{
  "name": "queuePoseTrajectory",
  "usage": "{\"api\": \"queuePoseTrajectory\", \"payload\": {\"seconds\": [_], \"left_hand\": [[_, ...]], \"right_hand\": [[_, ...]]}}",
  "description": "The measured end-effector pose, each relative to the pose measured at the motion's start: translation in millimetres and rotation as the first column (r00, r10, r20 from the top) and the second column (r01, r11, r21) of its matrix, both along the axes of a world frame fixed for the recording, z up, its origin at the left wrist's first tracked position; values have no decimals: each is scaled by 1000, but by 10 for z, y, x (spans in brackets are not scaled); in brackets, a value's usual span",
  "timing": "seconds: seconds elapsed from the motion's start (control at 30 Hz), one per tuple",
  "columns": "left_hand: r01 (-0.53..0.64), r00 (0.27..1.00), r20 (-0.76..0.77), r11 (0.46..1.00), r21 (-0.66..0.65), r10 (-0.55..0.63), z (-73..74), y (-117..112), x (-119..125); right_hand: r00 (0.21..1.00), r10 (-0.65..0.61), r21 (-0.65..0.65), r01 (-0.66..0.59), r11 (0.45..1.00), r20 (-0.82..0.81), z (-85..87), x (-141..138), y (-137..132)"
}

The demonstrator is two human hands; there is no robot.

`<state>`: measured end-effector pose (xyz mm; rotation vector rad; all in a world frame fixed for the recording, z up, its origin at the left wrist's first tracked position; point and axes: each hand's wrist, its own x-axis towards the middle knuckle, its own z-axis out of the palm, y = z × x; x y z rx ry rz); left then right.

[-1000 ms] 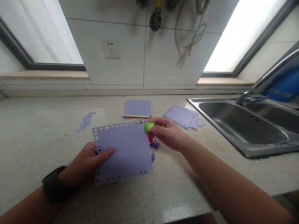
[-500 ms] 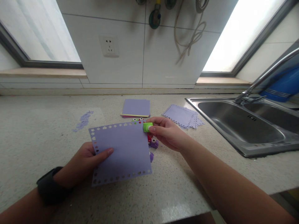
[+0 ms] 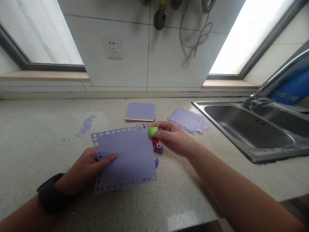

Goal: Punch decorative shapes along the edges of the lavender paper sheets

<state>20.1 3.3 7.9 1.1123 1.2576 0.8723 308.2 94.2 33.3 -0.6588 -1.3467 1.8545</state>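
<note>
My left hand (image 3: 87, 169) grips a square lilac paper sheet (image 3: 127, 154) by its left edge, thumb on top. Small punched shapes run along the sheet's top, left and bottom borders. My right hand (image 3: 172, 137) pinches a small green paper punch (image 3: 152, 131) clamped over the sheet's top right corner. A black watch (image 3: 49, 196) sits on my left wrist.
More small punches, purple (image 3: 159, 148) and others, lie under the sheet's right edge. A stack of plain paper (image 3: 140, 112) and a pile of punched lilac sheets (image 3: 187, 120) lie behind. Lilac paper bits (image 3: 85, 125) are scattered at left. A steel sink (image 3: 251, 129) with faucet (image 3: 270, 83) is at right.
The sheet and both hands have shifted slightly left in view; the green punch stays at the sheet's top right corner.
</note>
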Motion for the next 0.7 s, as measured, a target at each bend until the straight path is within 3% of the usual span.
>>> {"api": "queuePoseTrajectory", "payload": {"seconds": [0.7], "left_hand": [[34,996,-83,999,39,-31,-35,13,-48]], "right_hand": [[999,-1,12,1,1000,39,-21,13,8]]}}
